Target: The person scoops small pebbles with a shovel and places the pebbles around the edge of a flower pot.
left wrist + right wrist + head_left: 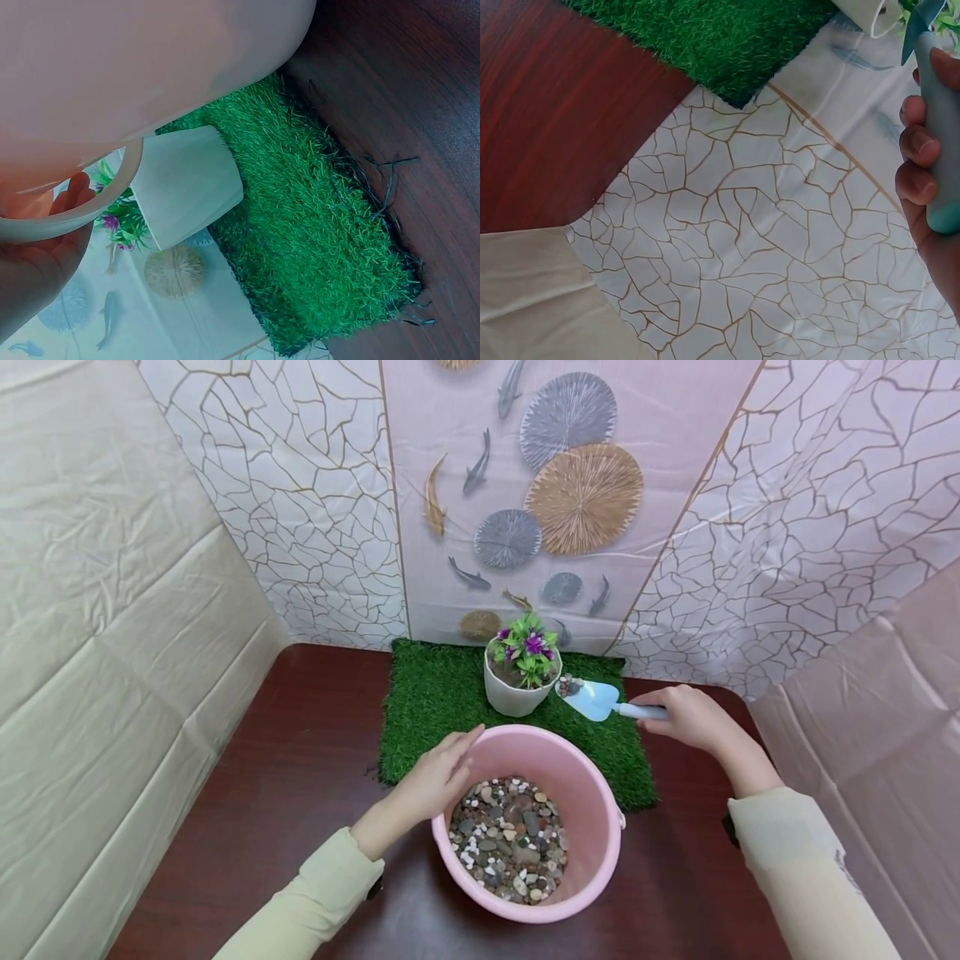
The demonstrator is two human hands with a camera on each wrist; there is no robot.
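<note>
A pink bucket stands in front, with mixed pebbles covering its bottom. My left hand holds the bucket's far left rim; the left wrist view shows the fingers at the pale rim. On the other side, my right hand grips the grey handle of a small trowel. Its light blue blade carries a few pebbles at the tip, right beside the white flowerpot. In the right wrist view, curled fingers wrap the trowel's handle. The pot holds a green plant with purple flowers.
The pot stands on a green artificial grass mat, which lies on a dark red-brown wooden table. Behind it hangs a patterned cloth with fish and round leaves. Pale padded panels close off both sides.
</note>
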